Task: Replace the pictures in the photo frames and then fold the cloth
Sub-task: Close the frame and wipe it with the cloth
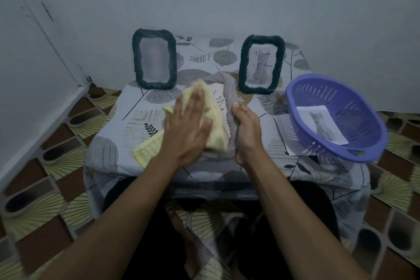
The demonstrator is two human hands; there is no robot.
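Two dark green braided photo frames stand upright at the back of the low table. The left frame (154, 58) holds a blurred pale picture; the right frame (261, 64) shows a grey cat picture with blue scribbles. A yellow cloth (214, 116) lies bunched in the middle, with a grey cloth (229, 93) rising beside it. My left hand (186, 127) presses flat on the yellow cloth, fingers spread. My right hand (246, 129) grips the grey cloth's edge.
A purple slotted basket (336, 118) sits tilted at the table's right edge with a cat picture (322, 124) inside and a paper sheet (286, 134) under it. A leaf-patterned tablecloth (118, 125) covers the table. Patterned floor surrounds it; walls stand close behind and left.
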